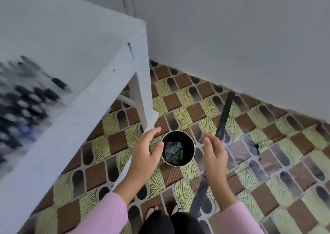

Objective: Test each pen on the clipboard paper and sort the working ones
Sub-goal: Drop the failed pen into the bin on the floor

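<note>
I look down at the floor beside a white table (75, 98). A small round bin (178, 148) with a black liner stands on the patterned floor, with crumpled scraps at its bottom. My left hand (145, 150) is open just left of its rim, fingers spread, holding nothing. My right hand (214, 150) is open just right of the rim, also holding nothing. Several dark pens (26, 98) lie blurred on the table top at the far left. The clipboard is not in view.
A grey wall (232, 37) meets the floor behind the bin. A black strip (224, 115) lies on the tiles (267, 162) to the bin's right. The table leg (141, 98) stands just behind the left hand. My feet show at the bottom edge.
</note>
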